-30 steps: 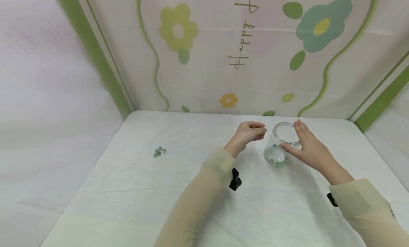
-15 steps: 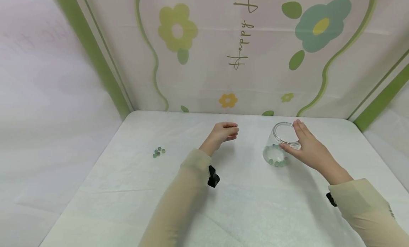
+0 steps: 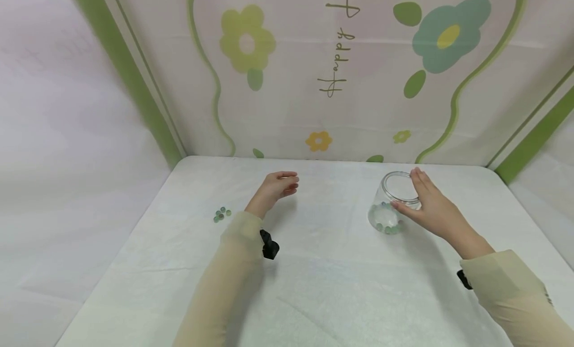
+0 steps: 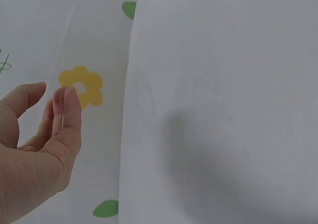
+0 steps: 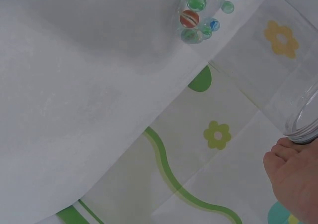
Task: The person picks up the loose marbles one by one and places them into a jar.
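Over at the right of the table, my right hand [image 3: 432, 207] holds a clear glass jar [image 3: 380, 200] near its rim, thumb on the near side and fingers along the far right side. Several marbles [image 5: 196, 3] lie at the jar's bottom, mostly green, with one red-brown and one blue. My left hand [image 3: 274, 188] is over the table left of the jar, fingers loosely bent. In the left wrist view its thumb and fingertips stand apart with nothing between them. Left of it, several loose green and bluish marbles [image 3: 221, 215] lie in a small cluster.
A white cloth covers the table [image 3: 332, 287]. Behind it stands a backdrop [image 3: 278, 107] printed with flowers and lettering, meeting the table's back edge. White side panels [image 3: 58, 162] with green bands rise at left and right.
My left hand has moved left from beside the jar, toward the loose marbles. The right hand and the jar stay in place.
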A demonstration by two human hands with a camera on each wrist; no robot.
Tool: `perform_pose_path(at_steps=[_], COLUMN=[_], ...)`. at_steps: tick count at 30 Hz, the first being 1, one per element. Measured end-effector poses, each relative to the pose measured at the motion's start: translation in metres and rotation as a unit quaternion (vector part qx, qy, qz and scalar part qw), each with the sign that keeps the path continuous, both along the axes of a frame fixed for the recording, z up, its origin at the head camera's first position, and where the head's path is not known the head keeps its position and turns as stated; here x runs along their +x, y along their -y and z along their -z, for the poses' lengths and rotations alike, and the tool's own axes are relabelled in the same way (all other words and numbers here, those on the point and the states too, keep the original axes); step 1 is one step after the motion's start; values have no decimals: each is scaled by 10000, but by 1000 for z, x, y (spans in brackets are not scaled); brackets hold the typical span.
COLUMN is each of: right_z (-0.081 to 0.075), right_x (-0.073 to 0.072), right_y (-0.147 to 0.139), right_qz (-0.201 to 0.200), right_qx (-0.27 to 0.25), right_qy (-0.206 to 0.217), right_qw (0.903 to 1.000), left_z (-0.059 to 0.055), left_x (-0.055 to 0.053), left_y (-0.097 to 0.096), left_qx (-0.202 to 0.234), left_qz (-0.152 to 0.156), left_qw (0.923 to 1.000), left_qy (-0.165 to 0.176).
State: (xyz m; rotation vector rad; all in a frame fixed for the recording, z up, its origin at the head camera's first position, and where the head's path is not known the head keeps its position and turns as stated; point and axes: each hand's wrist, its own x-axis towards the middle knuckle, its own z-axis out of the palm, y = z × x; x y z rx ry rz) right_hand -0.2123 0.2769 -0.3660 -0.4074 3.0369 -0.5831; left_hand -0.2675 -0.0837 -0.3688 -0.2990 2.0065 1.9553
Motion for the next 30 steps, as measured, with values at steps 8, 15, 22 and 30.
perform_pose_path(at_steps=[8, 15, 22, 30], right_z=[-3, -3, -2, -2], right_x=[0, -1, -1, -1], right_y=[1, 1, 0, 1], right_qz=[-12, -4, -3, -14], right_qx=[68, 82, 57, 58], right_qy=[109, 69, 55, 76], right_qw=[9999, 9999, 10000, 10000], left_z=[3, 7, 11, 18], left_x=[2, 12, 22, 35], left_y=[43, 83, 115, 147], left_qx=[-99, -253, -530, -594], left_qz=[-90, -49, -48, -19], left_qw=[9999, 9996, 9986, 9982], left_qy=[-8, -89, -35, -77])
